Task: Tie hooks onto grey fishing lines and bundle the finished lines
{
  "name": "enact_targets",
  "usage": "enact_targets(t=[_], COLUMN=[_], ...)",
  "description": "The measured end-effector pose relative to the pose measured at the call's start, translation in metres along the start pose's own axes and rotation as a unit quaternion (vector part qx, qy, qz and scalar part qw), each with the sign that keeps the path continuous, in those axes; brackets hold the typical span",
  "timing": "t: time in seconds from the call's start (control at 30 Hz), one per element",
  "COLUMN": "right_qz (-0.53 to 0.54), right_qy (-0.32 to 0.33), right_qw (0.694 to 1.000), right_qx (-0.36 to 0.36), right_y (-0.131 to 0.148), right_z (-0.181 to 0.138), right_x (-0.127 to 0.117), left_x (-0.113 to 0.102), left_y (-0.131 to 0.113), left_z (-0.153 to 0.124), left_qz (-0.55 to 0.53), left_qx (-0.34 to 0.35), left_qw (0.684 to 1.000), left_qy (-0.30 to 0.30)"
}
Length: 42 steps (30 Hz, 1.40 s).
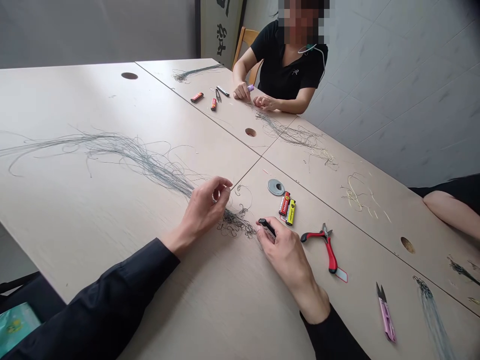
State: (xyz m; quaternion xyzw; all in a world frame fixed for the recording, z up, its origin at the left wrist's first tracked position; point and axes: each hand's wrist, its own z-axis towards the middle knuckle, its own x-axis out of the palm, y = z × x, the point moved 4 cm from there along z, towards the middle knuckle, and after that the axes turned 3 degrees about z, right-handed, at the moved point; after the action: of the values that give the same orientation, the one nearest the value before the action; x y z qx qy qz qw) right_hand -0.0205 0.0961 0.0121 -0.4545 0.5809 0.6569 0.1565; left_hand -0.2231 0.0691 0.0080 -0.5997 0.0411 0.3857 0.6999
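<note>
Head view, right hand (288,262) gripping marker (267,226), probably

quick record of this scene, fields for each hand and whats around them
left hand: fingers curled just above a tangle of thin dark wire, cannot tell if gripping a strand
right hand: holds a small black cylindrical item
nearby: red lighter, yellow lighter, red-handled pliers, pink thread snips
table: long grey wire bundle
across table: seated person in black shirt
</note>
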Motion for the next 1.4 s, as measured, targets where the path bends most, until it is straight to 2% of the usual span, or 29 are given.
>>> enact_targets(t=[0.13, 0.27, 0.43, 0.57, 0.97, 1.23, 1.4], right_qz=[-0.011, -0.003, -0.036, -0.059, -0.081, -0.094, -0.078], right_qy=[-0.007, 0.012, 0.055, 0.056, 0.076, 0.052, 0.069], right_qw=[1.0, 0.999, 0.996, 0.994, 0.99, 0.992, 0.991], right_qx=[-0.015, -0.033, -0.067, -0.068, -0.086, -0.059, -0.08], right_y=[0.004, 0.013, 0.026, 0.029, 0.026, 0.019, 0.02], right_z=[0.014, 0.026, 0.033, 0.035, 0.048, 0.05, 0.047], right_x=[0.0, 0.002, 0.008, 0.01, 0.008, 0.008, 0.01], left_x=[0.002, 0.004, 0.011, 0.014, 0.012, 0.013, 0.014], left_y=[0.0, -0.001, -0.001, 0.001, 0.003, -0.002, -0.004], left_z=[0.001, 0.001, -0.003, -0.005, -0.003, -0.004, -0.006], left_qz=[0.016, 0.043, 0.089, 0.122, 0.093, 0.109, 0.111], left_qx=[0.033, 0.047, 0.107, 0.127, 0.106, 0.131, 0.153], left_qw=[0.999, 0.997, 0.984, 0.974, 0.982, 0.975, 0.97], left_qy=[0.021, 0.045, 0.115, 0.143, 0.124, 0.145, 0.155])
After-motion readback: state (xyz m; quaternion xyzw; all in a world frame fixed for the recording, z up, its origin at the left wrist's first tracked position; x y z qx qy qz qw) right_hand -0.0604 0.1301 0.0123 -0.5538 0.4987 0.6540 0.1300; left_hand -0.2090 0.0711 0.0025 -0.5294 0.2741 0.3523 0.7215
